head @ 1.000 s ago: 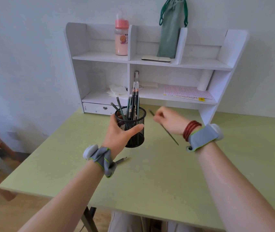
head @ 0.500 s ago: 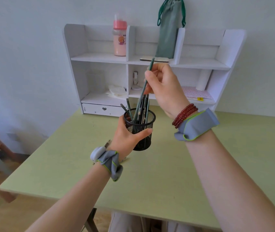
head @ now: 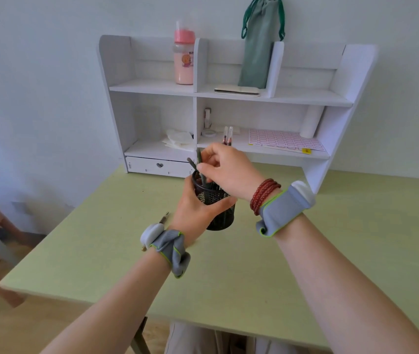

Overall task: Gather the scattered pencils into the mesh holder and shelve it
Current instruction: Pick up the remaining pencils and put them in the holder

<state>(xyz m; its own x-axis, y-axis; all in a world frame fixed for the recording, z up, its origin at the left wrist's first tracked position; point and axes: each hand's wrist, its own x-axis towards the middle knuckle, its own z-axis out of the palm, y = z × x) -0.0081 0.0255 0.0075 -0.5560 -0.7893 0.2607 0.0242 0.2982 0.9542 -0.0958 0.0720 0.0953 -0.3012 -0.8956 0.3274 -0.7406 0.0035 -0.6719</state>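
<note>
A black mesh holder (head: 219, 221) stands on the green table (head: 305, 277) with my left hand (head: 193, 210) wrapped around its side. Several pencils stick out of it; two red ones with pale tops (head: 227, 135) rise behind my right hand (head: 231, 169). That hand hovers over the holder's mouth, thumb and fingers pinched on a green pencil (head: 199, 157) whose lower part is inside the holder. One loose pencil (head: 164, 217) lies on the table to the left, mostly hidden by my left wrist.
A white desk shelf (head: 274, 94) stands at the back of the table with a small drawer (head: 159, 165). On it are a pink bottle (head: 184, 62), a green pouch (head: 258, 47), a flat case (head: 236, 90) and a sticker sheet (head: 282, 141).
My right hand picked a green pencil off the table, raised it above the holder, then came down with it into the holder. My left hand kept its grip on the holder.
</note>
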